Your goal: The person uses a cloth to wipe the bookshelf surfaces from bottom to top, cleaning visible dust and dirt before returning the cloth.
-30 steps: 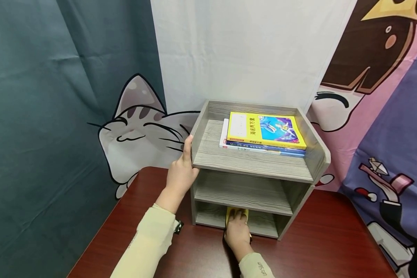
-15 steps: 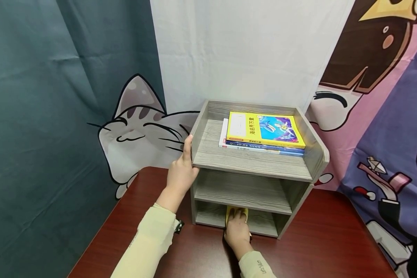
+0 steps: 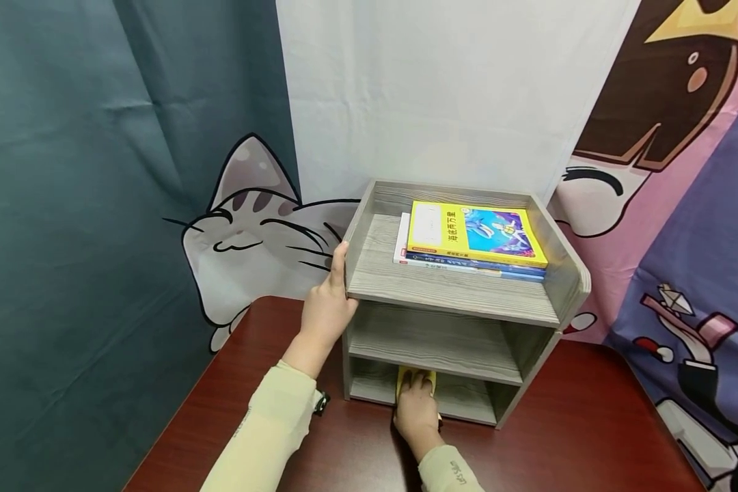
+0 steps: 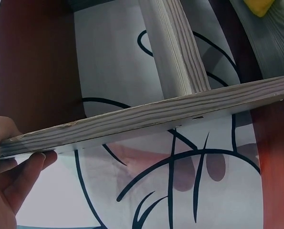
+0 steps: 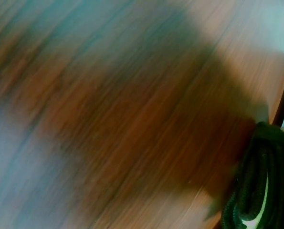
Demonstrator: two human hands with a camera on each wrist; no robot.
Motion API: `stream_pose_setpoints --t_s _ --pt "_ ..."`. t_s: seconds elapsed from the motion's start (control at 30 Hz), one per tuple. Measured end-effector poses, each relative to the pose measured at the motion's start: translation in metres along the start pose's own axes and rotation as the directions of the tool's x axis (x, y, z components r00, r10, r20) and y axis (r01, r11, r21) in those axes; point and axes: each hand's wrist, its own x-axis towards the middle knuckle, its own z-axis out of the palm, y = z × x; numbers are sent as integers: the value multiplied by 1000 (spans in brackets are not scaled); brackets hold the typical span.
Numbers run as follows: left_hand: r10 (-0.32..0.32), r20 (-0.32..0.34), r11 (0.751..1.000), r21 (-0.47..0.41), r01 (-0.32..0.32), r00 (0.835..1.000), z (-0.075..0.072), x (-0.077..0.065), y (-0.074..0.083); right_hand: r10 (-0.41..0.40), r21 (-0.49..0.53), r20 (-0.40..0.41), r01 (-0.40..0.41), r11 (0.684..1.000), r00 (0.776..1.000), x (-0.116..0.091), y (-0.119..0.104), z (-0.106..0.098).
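Note:
A grey wood-grain shelf unit (image 3: 449,305) stands on the dark red table. My left hand (image 3: 326,311) holds its left side panel (image 4: 146,112); in the left wrist view the panel's edge lies between thumb and fingers. On the bottom board, my right hand (image 3: 417,410) holds a yellow cloth (image 3: 430,375) under its fingers. A corner of the yellow cloth (image 4: 260,5) also shows in the left wrist view. The right wrist view is blurred and shows mostly tabletop, with a black cord bundle (image 5: 258,176) at its right edge; the fingers are out of that view.
Several books (image 3: 473,232), a yellow one on top, lie stacked on the upper board. The dark red table (image 3: 578,424) extends to both sides of the unit. Curtains with printed cartoon figures (image 3: 246,239) hang close behind the table.
My right hand and the yellow cloth have shifted slightly left along the bottom board. The left hand keeps its place on the side panel. The head view has turned a little.

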Motion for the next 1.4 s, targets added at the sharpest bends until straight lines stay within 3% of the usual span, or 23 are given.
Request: stream_pose_setpoints --t_s 0.23,0.47,0.77,1.1,1.4 --pt "-12 2 1000 6 12 1000 0 0 0 -2 -13 -32 1 1000 999 1 -4 1" --pt "-9 0 1000 -2 9 1000 3 -1 0 5 -30 2 -5 1000 1000 2 -11 4" --pt "2 9 1000 -3 -2 1000 5 -1 0 4 -17 -21 -5 1000 1000 5 -23 4" --pt "-5 6 1000 -1 5 1000 4 -1 -3 11 3 35 -12 1000 999 9 -34 2" --pt "13 -4 1000 1 -13 1000 5 -1 -3 2 2 34 -2 1000 999 13 -46 2"
